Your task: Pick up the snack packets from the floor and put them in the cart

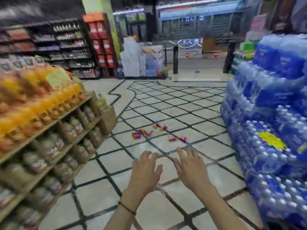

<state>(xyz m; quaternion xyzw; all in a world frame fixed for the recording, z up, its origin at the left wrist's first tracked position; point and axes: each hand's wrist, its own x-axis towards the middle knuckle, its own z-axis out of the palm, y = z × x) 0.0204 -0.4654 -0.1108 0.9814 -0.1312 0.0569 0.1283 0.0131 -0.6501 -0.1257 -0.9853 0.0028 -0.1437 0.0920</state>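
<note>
Nearest to the camera, the left hand [144,171] and the right hand [191,168] are both stretched forward, side by side but not touching, with the palms down. The fingers of each are spread and almost straight, and neither hand holds anything. A thin dark cord bracelet [127,208] sits on the left wrist. Below them lies the pale tiled floor with dark grid lines [93,193].

A little farther ahead, the small pink and yellow foil snack packets [141,133] lie scattered on this floor in about three loose groups, well apart from both hands. They look very light, thin and soft, so I judge they will crumple under the fingers and slide easily on the smooth tiles. It seems best to pinch each one at an end, or to gather several together into the palm. Their exact number I cannot tell, because the picture is blurred.

On the left side stands a wooden shelf rack of orange and brown bottles [49,130], and on the right a high stack of blue shrink-wrapped water bottle packs [269,130]. The cart is not in view.
</note>
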